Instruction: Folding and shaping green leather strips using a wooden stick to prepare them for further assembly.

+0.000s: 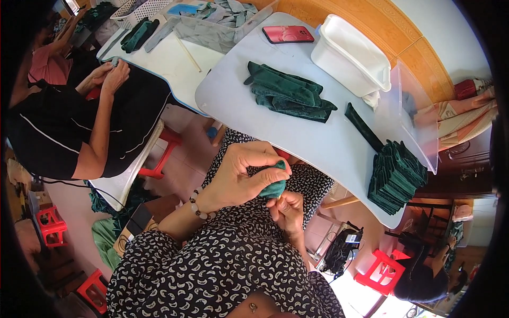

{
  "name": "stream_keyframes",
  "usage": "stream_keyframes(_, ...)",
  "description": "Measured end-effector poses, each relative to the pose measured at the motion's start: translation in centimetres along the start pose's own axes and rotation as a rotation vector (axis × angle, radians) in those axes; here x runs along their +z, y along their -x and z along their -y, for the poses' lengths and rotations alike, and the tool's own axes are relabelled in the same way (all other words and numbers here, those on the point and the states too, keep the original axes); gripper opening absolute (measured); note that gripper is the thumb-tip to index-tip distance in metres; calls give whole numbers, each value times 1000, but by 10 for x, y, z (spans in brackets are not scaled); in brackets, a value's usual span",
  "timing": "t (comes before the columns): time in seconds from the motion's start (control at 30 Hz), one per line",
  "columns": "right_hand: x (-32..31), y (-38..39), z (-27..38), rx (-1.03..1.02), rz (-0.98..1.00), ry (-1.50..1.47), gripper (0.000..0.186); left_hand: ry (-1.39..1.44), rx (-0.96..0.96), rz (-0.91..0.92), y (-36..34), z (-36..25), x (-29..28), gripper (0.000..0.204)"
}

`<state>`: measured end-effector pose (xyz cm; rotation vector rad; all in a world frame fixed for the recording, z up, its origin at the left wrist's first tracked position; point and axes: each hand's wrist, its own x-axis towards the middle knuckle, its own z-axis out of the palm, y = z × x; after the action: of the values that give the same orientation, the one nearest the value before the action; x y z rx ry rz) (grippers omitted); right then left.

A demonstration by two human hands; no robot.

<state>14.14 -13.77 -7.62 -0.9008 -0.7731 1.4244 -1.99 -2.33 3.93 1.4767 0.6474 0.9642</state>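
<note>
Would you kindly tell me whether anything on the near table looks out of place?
One dark green strip slants outward past the tidy green stack, so it looks slightly askew; I see nothing spilled.

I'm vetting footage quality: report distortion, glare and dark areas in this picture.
Head view: the orange wall panel bows, black rims the sides, glare whitens the floor at lower right; the left hand and its green cloth look well lit.

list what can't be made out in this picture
In the head view:
Green velvet piece: partly hidden by the left hand.
Anything pinched by the right hand: too small to identify.
Lower strips in the velvet strip pile: covered by upper ones.
Work of the person at lower right: too small, dim.
</note>
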Motion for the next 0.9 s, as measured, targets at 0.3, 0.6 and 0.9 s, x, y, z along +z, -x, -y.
stream_keyframes(0.3,21,4,13,-27,-39,78,34,-52,78,-35,-1,2,-9,11)
stream_keyframes(0.6,25,-4,26,-73,-146,335,33,-98,62,-39,-4,4,-14,10)
stream_keyframes(0.9,23,-9,44,-31,-105,475,27,-145,54,-64,-6,12,-18,10)
